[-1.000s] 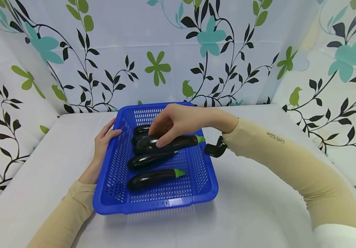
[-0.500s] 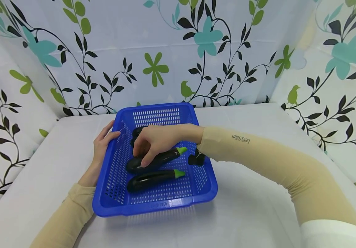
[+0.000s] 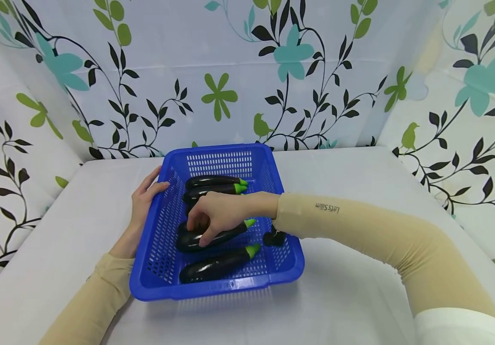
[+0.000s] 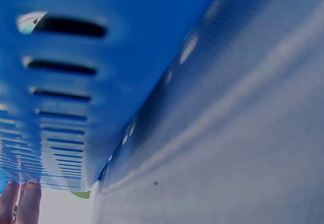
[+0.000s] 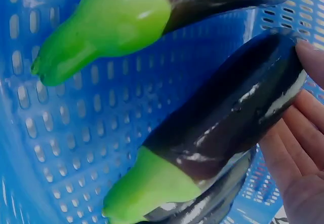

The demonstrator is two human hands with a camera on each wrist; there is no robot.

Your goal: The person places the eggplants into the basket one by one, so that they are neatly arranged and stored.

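Note:
A blue perforated plastic basket (image 3: 217, 290) holds several dark, glossy eggplants with green stem ends. My right hand (image 3: 219, 213) reaches in from the right and grips one eggplant (image 3: 225, 236) between thumb and fingers, around its rounded end. In the right wrist view, the thumb lies on the held eggplant (image 5: 223, 112), and another dark eggplant shows partly beneath it. A separate eggplant (image 3: 217, 266) lies nearer the basket's front wall. Two more eggplants, one at the back (image 3: 212, 180), lie beyond my hand, which partly hides others. My left hand (image 3: 143, 201) holds the basket's left rim, thumb over the edge.
The basket stands on a white-covered table (image 3: 351, 278). A floral printed curtain (image 3: 238, 72) hangs behind and along both sides. A small black device (image 3: 274, 238) on my right wrist hangs inside the basket near its right wall.
My right hand has come down and toward the front from an eggplant farther back to the one it now grips. The front eggplant has shifted closer to the front wall. The left hand stays put.

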